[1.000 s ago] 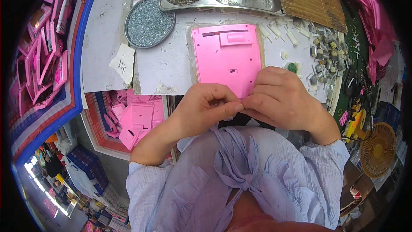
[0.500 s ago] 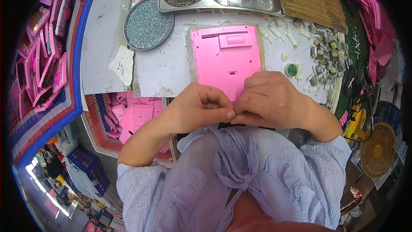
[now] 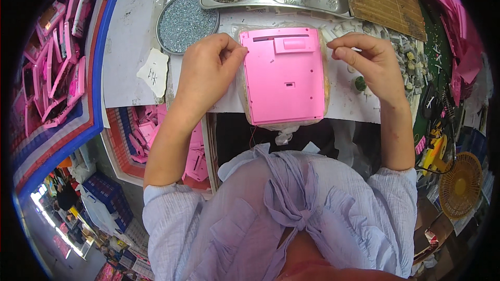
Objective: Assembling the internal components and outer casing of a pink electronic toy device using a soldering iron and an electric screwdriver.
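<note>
A pink plastic case point(image 3: 291, 99) lies flat on a wrapped pad at the front edge of the worktable. It has a long slot near its far edge, a raised rectangular cover and several small holes. A tiny dark bit, perhaps a screw, lies on its face. My left hand point(image 3: 211, 67) is at the case's far left corner, thumb and forefinger pinched together; what they hold, if anything, is too small to see. Just beyond the far right edge hovers my right hand point(image 3: 372, 65), its thumb and forefinger also pinched, with their contents unclear.
A round dish of small silvery screws point(image 3: 187, 23) stands at the far left, beside a steel tray point(image 3: 281, 2) of small metal parts. Small motors with white fittings point(image 3: 409, 65) crowd the right. Pink casings fill a lined container point(image 3: 96, 104) and a bin below point(image 3: 122, 164).
My hands have parted from the case's near edge. The left moved up to the far left corner, the right up to the far right side, uncovering the case's near half.
</note>
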`<action>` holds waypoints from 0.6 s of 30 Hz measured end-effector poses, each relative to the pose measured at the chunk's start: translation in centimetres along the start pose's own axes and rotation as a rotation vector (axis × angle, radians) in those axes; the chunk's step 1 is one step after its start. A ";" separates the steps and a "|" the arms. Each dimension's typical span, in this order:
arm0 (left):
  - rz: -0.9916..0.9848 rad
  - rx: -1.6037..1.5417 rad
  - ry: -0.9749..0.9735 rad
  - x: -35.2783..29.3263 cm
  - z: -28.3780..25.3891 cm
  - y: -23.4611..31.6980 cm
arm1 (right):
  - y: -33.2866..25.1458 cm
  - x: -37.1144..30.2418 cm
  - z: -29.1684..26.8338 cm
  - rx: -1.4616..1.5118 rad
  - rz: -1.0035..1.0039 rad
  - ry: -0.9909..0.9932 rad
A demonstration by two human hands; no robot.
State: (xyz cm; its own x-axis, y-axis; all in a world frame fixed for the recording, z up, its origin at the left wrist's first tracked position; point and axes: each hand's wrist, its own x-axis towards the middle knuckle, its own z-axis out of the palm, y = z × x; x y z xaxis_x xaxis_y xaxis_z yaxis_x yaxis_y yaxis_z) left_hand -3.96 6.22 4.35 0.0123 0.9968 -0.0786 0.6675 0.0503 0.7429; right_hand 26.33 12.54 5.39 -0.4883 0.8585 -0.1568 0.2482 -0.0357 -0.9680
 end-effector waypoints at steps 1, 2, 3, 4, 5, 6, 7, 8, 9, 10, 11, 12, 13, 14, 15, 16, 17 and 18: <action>0.028 0.050 -0.002 0.1 -0.1 0.1 | 0.0 0.3 -0.3 0.007 0.021 -0.023; 0.082 0.115 0.007 0.1 -0.2 0.2 | 0.1 0.5 -0.4 -0.020 -0.020 -0.025; 0.137 0.178 0.014 0.3 -0.1 0.3 | 0.2 0.7 -0.6 -0.048 -0.060 -0.023; 0.193 0.242 0.021 0.4 -0.1 0.5 | 0.2 1.0 -0.7 -0.076 -0.099 -0.021; 0.203 0.283 0.023 0.4 -0.2 0.6 | 0.1 1.4 -0.6 -0.071 -0.076 -0.013; 0.221 0.316 0.022 0.5 -0.1 0.8 | -0.2 1.8 -0.5 -0.073 -0.049 0.002; 0.238 0.350 0.022 0.6 0.0 1.1 | -0.4 2.3 -0.3 -0.075 -0.022 0.017; 0.240 0.370 0.016 0.6 0.0 1.2 | -0.2 2.9 0.0 -0.094 -0.040 0.013; 0.241 0.389 0.008 0.6 -0.1 1.3 | 0.2 3.6 0.2 -0.115 -0.056 0.008; 0.245 0.406 0.002 0.8 -0.2 1.4 | 0.6 4.2 0.3 -0.138 -0.073 0.004; 0.239 0.411 -0.022 1.0 -0.2 1.5 | 1.0 4.7 0.3 -0.112 -0.076 0.004; 0.228 0.421 -0.044 1.1 -0.5 1.6 | 1.1 5.1 0.5 -0.085 -0.062 0.005; 0.216 0.431 -0.066 1.2 -0.6 1.7 | 1.2 5.4 0.6 -0.058 -0.048 0.007; 0.242 0.452 -0.063 1.3 -0.5 1.9 | 1.2 5.5 0.6 -0.031 -0.034 0.009; 0.263 0.476 -0.061 1.4 -0.5 1.9 | 1.3 5.6 0.6 -0.041 -0.036 0.012; 0.285 0.500 -0.058 1.5 -0.4 2.0 | 1.5 5.6 0.6 -0.052 -0.039 0.015; 0.295 0.532 -0.061 1.6 -0.3 2.0 | 1.5 5.6 0.6 -0.062 -0.042 0.019; 0.306 0.565 -0.063 1.7 -0.1 2.1 | 1.6 5.6 0.7 -0.077 -0.031 0.005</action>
State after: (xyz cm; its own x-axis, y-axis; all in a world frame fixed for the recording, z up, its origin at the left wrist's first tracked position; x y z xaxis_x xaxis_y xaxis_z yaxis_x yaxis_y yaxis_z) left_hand -2.63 8.03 5.87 0.2966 0.9545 0.0297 0.9157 -0.2932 0.2747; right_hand 23.42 16.95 2.85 -0.4925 0.8612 -0.1259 0.2971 0.0304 -0.9544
